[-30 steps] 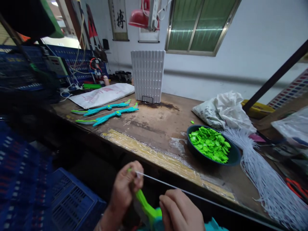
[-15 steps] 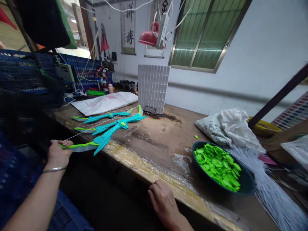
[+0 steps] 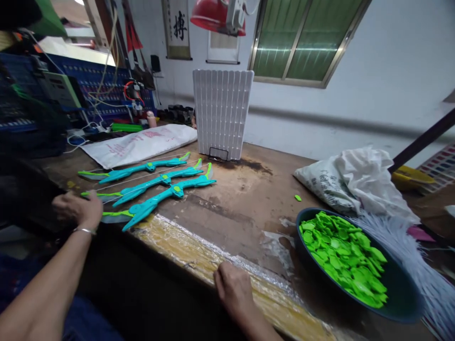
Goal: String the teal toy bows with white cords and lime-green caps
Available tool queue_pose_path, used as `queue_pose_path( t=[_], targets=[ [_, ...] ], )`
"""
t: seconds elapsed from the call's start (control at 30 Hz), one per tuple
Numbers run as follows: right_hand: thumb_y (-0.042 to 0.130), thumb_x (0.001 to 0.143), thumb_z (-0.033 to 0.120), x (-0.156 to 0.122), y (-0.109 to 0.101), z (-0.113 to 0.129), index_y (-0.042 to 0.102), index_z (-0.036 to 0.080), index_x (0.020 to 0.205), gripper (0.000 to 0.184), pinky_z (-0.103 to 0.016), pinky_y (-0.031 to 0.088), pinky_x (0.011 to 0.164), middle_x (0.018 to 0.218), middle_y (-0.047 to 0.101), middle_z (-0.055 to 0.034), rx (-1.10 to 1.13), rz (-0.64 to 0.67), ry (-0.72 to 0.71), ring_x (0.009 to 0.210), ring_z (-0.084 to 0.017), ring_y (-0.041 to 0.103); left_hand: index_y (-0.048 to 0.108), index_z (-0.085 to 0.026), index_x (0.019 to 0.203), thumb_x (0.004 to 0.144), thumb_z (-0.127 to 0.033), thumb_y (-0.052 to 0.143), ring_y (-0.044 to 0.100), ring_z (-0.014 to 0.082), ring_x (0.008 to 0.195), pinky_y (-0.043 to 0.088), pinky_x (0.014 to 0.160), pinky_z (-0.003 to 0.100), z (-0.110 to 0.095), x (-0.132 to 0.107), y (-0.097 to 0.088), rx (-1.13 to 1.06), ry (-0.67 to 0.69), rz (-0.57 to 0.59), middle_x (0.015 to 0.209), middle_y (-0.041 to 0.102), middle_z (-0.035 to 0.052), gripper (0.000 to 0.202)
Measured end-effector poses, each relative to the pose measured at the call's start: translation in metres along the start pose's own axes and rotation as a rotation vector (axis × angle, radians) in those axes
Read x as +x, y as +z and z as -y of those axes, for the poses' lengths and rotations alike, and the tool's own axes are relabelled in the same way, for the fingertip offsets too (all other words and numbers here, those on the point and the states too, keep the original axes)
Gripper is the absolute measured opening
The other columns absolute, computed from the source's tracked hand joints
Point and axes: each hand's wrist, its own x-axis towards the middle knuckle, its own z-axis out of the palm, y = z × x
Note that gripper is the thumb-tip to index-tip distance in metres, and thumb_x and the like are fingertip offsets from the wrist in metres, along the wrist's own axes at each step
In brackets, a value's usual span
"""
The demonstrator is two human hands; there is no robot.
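Three toy bows in turquoise and lime green lie side by side at the table's left: a front bow point(image 3: 156, 199), a middle bow point(image 3: 164, 180) and a rear bow point(image 3: 149, 166), with thin white strings. My left hand point(image 3: 80, 207) is over their left ends, its fingers loosely apart and pointing left, somewhat blurred. It hides the front bow's left tip and seems to grip nothing. Against the taped table edge rests my right hand point(image 3: 235, 290), fingers curled in, nothing visible in them. A dark basin point(image 3: 405, 293) of green plastic pieces point(image 3: 344, 255) stands to its right.
One loose green piece point(image 3: 297, 198) lies behind the basin. White sacks point(image 3: 348, 182) and a bundle of white strings point(image 3: 419, 265) are at right. A grey ribbed panel point(image 3: 222, 113) stands at the back, near a flat white sack point(image 3: 142, 142). A red lamp point(image 3: 213, 18) hangs above.
The front bow, held at its left end before, now lies flat before the others. My left hand has come off its tip. My right hand stays at the edge; the view has shifted.
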Motion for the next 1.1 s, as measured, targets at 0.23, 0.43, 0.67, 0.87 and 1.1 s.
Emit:
queue_pose_path(
  t=[0.23, 0.43, 0.67, 0.87, 1.1],
  targets=[
    [0.041, 0.099, 0.018, -0.001, -0.004, 0.001, 0.052, 0.022, 0.076, 0.026, -0.028, 0.028, 0.058, 0.066, 0.061, 0.0005, 0.043, -0.002, 0.010, 0.058, -0.014, 0.058, 0.058, -0.013, 0.140, 0.086, -0.055, 0.070, 0.006, 0.0499, 0.155, -0.006, 0.113, 0.079, 0.017, 0.000, 0.061, 0.933, 0.332, 0.717, 0.169, 0.017, 0.0235, 0.069],
    [0.042, 0.099, 0.018, -0.003, -0.004, 0.001, 0.052, 0.022, 0.078, 0.024, -0.028, 0.028, 0.059, 0.068, 0.060, 0.0014, 0.098, 0.018, 0.030, 0.058, -0.013, 0.056, 0.053, -0.015, 0.148, 0.097, -0.073, 0.028, -0.004, 0.0511, 0.154, 0.002, 0.111, 0.081, 0.019, 0.020, 0.086, 1.049, 0.179, 0.684, 0.172, 0.008, 0.0193, 0.081],
    [0.040, 0.100, 0.021, -0.003, -0.001, 0.000, 0.052, 0.022, 0.076, 0.027, -0.027, 0.028, 0.059, 0.067, 0.061, 0.0018, 0.086, 0.002, 0.057, 0.058, -0.012, 0.057, 0.051, -0.010, 0.148, 0.089, -0.074, 0.037, -0.005, 0.0523, 0.154, 0.016, 0.110, 0.083, 0.013, 0.023, 0.144, 1.137, -0.055, 0.493, 0.171, 0.008, 0.0228, 0.089],
    [0.034, 0.103, 0.025, 0.002, 0.001, -0.007, 0.055, 0.022, 0.074, 0.036, -0.027, 0.032, 0.057, 0.062, 0.062, 0.0014, 0.022, -0.024, -0.032, 0.054, -0.013, 0.061, 0.035, -0.015, 0.159, 0.089, -0.079, 0.033, 0.007, 0.0460, 0.156, 0.019, 0.120, 0.068, -0.008, 0.002, 0.138, 1.019, -0.012, 0.509, 0.171, 0.015, 0.0189, 0.094],
    [0.034, 0.099, 0.050, 0.004, -0.006, -0.015, 0.061, 0.025, 0.078, 0.042, -0.029, 0.032, 0.049, 0.069, 0.071, -0.0050, 0.008, 0.230, 0.037, 0.057, -0.023, 0.066, 0.032, -0.009, 0.158, 0.094, -0.053, 0.057, -0.015, 0.0409, 0.156, -0.013, 0.116, 0.073, -0.057, 0.040, -0.109, 1.255, -0.058, 0.096, 0.172, 0.004, 0.0218, 0.081]
  ],
)
